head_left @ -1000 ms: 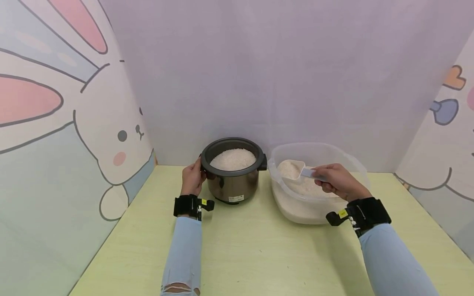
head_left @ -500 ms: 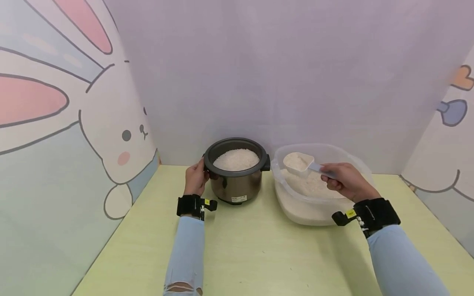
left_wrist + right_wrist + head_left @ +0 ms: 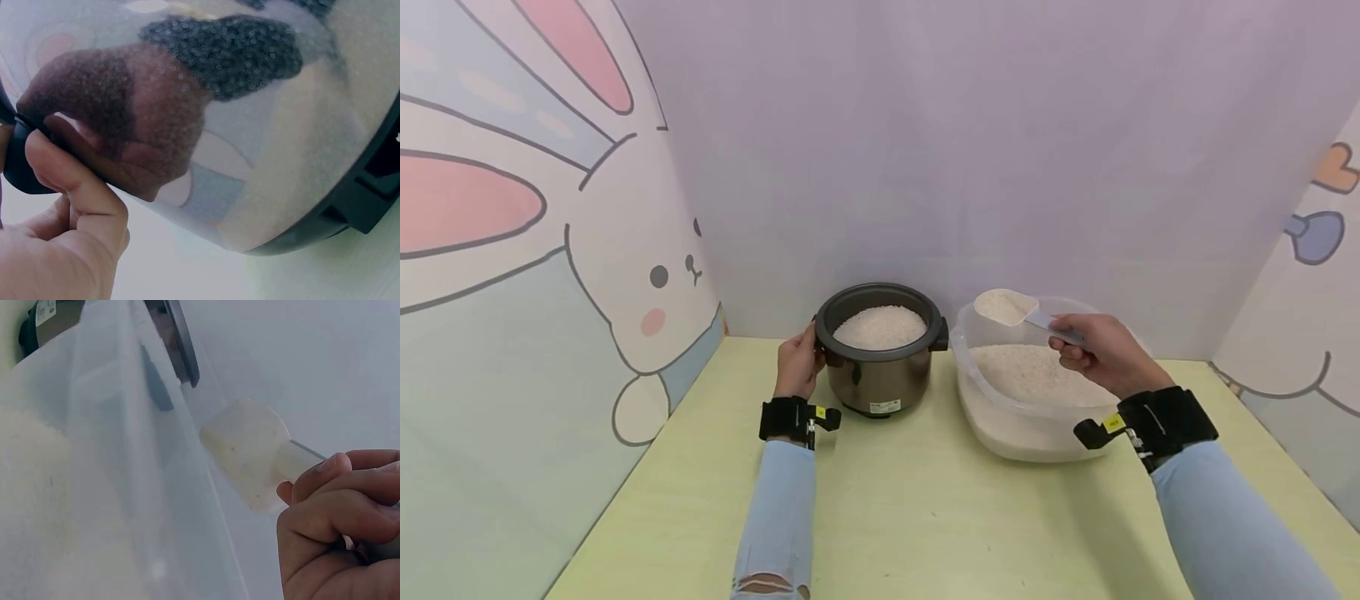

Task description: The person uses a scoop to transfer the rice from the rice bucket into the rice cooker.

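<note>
My left hand grips the black side handle of a dark, shiny rice cooker. Its lid is off, and a mound of white rice fills much of the inside. In my right hand is the blue-grey handle of a white scoop, heaped with rice and held level above a clear plastic tub. More rice lies in that tub. From the right wrist view, the scoop's underside shows above the tub wall, fingers curled round its handle.
The cooker and tub stand side by side on a pale yellow-green table, close to a lavender back curtain. Cartoon-printed panels rise at the left and right. The cooker's other handle points toward the tub.
My right hand has raised the filled scoop out of the tub, from down near the rice to above the rim. The left hand stays on the cooker's handle.
</note>
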`<move>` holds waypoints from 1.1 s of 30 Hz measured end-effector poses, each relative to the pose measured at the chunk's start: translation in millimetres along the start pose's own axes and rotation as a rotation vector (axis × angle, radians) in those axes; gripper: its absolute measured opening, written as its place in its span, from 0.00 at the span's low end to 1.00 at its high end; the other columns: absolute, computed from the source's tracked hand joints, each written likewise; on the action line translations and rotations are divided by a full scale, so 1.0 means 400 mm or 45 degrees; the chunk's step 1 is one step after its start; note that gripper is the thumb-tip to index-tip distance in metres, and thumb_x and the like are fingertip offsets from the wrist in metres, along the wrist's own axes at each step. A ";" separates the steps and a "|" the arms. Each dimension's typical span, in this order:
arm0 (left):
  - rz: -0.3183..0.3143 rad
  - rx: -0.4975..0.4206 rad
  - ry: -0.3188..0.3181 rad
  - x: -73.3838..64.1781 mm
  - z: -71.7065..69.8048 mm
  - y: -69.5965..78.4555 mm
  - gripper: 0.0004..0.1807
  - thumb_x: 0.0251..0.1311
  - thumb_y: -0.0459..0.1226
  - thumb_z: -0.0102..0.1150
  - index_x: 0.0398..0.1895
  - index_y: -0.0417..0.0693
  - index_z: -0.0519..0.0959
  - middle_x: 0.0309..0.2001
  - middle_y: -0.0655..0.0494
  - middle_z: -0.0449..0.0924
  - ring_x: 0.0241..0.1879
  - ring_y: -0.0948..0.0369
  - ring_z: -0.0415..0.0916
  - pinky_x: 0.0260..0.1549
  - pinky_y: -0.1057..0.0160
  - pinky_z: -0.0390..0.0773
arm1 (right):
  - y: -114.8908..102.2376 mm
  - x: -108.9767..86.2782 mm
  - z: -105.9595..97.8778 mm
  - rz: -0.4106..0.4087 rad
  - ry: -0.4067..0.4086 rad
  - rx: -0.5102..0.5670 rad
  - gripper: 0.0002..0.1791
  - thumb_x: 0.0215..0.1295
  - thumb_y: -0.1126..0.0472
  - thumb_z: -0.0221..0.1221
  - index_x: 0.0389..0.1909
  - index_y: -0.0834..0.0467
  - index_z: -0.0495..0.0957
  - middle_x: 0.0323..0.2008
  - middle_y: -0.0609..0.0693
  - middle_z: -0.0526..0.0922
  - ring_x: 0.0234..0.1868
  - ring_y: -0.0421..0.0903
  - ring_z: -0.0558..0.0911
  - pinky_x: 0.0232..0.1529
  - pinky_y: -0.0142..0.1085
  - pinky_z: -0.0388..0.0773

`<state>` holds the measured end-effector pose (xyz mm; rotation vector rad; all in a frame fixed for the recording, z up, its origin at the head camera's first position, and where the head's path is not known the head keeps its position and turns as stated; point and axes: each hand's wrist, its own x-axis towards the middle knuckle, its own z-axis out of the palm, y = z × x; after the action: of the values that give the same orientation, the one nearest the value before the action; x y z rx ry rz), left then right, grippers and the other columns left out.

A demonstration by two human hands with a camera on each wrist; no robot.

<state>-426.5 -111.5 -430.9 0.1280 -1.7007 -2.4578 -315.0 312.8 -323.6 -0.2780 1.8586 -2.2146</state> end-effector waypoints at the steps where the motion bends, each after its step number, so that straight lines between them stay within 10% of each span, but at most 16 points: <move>1: 0.001 0.000 0.001 0.000 0.000 -0.001 0.23 0.72 0.47 0.62 0.19 0.45 0.76 0.21 0.58 0.67 0.14 0.67 0.60 0.22 0.70 0.71 | -0.011 0.003 0.011 -0.006 0.010 -0.013 0.15 0.83 0.61 0.46 0.57 0.68 0.57 0.26 0.49 0.72 0.22 0.42 0.56 0.26 0.36 0.52; 16: -0.005 -0.034 -0.012 0.006 -0.007 -0.003 0.24 0.71 0.47 0.63 0.18 0.46 0.76 0.17 0.59 0.66 0.12 0.67 0.57 0.21 0.70 0.70 | -0.130 0.083 0.193 -0.069 0.163 -0.221 0.17 0.79 0.64 0.48 0.59 0.73 0.63 0.25 0.49 0.74 0.22 0.40 0.63 0.28 0.35 0.59; 24: 0.025 -0.012 -0.008 0.006 -0.003 -0.008 0.24 0.72 0.46 0.62 0.17 0.45 0.74 0.20 0.57 0.66 0.14 0.66 0.60 0.21 0.70 0.71 | -0.138 0.119 0.269 -0.140 0.206 -0.390 0.11 0.77 0.64 0.51 0.37 0.64 0.79 0.25 0.49 0.74 0.24 0.40 0.66 0.27 0.33 0.65; 33: 0.002 -0.016 0.002 0.003 0.008 -0.009 0.21 0.72 0.46 0.62 0.22 0.44 0.78 0.23 0.56 0.68 0.16 0.66 0.63 0.24 0.69 0.73 | -0.120 0.142 0.329 -0.183 0.291 -0.613 0.23 0.74 0.66 0.48 0.16 0.52 0.58 0.21 0.49 0.65 0.22 0.44 0.53 0.28 0.40 0.56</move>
<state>-428.4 -107.6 -433.2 0.1274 -1.6839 -2.4662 -333.0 180.0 -253.9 -0.2545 2.5624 -1.9162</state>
